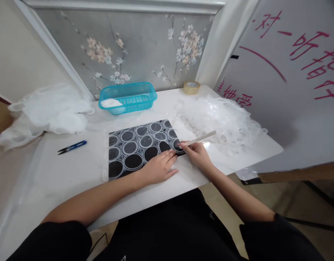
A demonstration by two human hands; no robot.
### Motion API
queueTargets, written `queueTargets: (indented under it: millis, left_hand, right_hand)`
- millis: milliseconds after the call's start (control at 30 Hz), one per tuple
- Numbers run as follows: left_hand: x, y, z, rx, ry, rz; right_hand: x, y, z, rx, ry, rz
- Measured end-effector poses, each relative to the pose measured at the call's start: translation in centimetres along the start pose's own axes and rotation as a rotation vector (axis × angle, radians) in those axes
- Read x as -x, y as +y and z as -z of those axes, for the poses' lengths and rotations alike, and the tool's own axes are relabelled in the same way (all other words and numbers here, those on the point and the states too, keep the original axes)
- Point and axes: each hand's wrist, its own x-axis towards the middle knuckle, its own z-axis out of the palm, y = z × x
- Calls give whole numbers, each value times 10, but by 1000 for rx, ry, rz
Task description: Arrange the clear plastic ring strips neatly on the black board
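A black sheet (116, 169) lies on the table with white sheer fabric over it, patterned in linked oval rings. In the front row several ovals show plain black, while those behind look greyer. My left hand (162, 166) rests flat on the sheet's front edge, fingers stretched to the right and thumb apart. At the sheet's front right corner, my right hand (195, 154) pinches a slim pale stick (203, 137) that slants up to the right. The stick's lower tip is hidden by my fingers.
Blue-handled thread snips (72, 147) lie at left. Behind stands a turquoise plastic basket (129, 107) holding something white, beside a roll of tape (191, 87). White sheer fabric is heaped at left (53, 110) and right (221, 119). A whiteboard (292, 119) with red writing borders the right.
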Motion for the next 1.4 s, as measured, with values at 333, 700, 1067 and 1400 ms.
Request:
queueTargets:
  millis: [333,700,1067,1400]
  left_hand:
    - [-4,1,-1,34,-31,-5]
    - [-8,0,4,144,-41,-1]
    - [-12,-21,52,726,313,361]
    - [-6,-44,125,1672,242,570]
  right_hand:
    - [0,6,-2,112,7,15]
    - [-21,-16,22,79,75,136]
    - [-29,-36,27,-616,105,-190]
    - [-18,-136,-29,-1173,-512,-274]
